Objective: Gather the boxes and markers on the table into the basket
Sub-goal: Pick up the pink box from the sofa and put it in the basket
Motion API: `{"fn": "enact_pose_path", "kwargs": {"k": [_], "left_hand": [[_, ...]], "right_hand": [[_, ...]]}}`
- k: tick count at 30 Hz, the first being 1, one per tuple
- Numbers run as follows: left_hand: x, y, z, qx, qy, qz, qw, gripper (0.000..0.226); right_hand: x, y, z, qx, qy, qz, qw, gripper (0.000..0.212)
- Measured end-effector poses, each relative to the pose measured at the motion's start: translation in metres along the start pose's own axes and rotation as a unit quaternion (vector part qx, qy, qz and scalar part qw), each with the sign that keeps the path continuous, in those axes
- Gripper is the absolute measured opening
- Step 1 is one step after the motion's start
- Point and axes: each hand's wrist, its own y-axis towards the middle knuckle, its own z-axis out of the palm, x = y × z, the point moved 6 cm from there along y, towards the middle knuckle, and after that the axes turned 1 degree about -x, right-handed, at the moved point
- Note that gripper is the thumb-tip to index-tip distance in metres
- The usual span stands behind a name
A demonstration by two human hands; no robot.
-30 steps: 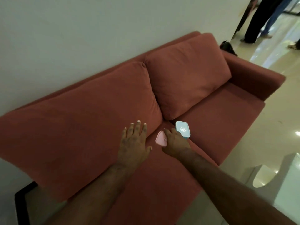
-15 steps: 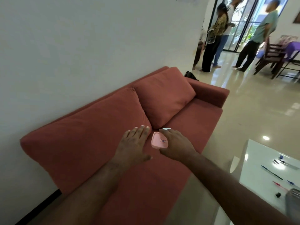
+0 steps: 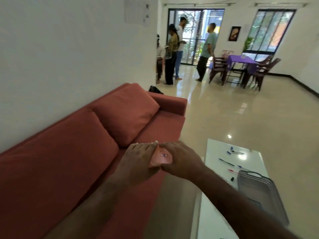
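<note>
Sofa (image 3: 69, 161) matt rust cloth; table (image 3: 215, 213) glossy white; basket (image 3: 262, 195) grey woven-look plastic; floor (image 3: 241, 118) polished.

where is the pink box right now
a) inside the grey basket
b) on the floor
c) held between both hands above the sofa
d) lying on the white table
c: the pink box sits between the left hand and the right hand over the red sofa, well short of the white table and the grey basket.
</note>
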Motion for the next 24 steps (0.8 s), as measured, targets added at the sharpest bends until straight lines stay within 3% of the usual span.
{"fn": "enact_pose_path", "kwargs": {"k": [11, 24], "left_hand": [[-0.167, 0.050, 0.043, 0.026, -0.075, 0.045, 0.996, 0.078], [-0.324, 0.074, 0.076, 0.049, -0.068, 0.057, 0.995, 0.079]], "right_hand": [[-0.123, -0.129, -0.067, -0.060, 0.028, 0.084, 0.994, 0.065], [-0.246, -0.267, -0.117, -0.082, 0.102, 0.191, 0.973, 0.080]]}}
